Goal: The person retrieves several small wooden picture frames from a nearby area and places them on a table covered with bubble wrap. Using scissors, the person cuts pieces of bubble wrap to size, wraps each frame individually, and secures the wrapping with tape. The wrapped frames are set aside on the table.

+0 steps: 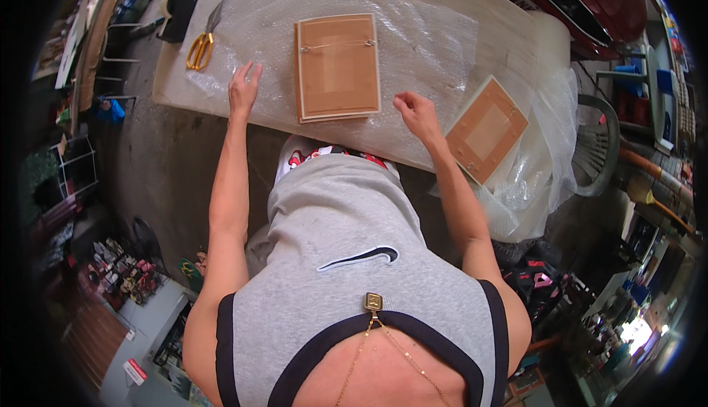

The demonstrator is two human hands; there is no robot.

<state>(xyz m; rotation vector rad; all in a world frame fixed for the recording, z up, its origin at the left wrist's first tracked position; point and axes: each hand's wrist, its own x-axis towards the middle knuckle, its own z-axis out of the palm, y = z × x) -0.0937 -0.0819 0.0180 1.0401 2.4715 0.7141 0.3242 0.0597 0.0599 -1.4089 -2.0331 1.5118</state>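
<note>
A picture frame (pixel 339 75) lies back up in the middle of the table, its brown backing showing and a hanging wire strung across it. Another brown edge shows beneath it, so it seems to rest on something similar. Bubble wrap (pixel 435 45) is spread flat under them. To the left of the frame, my left hand (pixel 244 88) hovers with fingers stretched out, holding nothing. On the other side is my right hand (pixel 418 115), its fingers loosely curled in and nothing visible in them. It is apart from the frame. Scissors with yellow handles (pixel 200 51) lie beyond my left hand.
A second framed piece (pixel 487 130) lies tilted at the table's right, on crumpled bubble wrap (pixel 516 200) hanging over the edge. A black tape dispenser (pixel 179 12) stands at the far left corner. A green plastic chair (pixel 597 145) is close by on the right.
</note>
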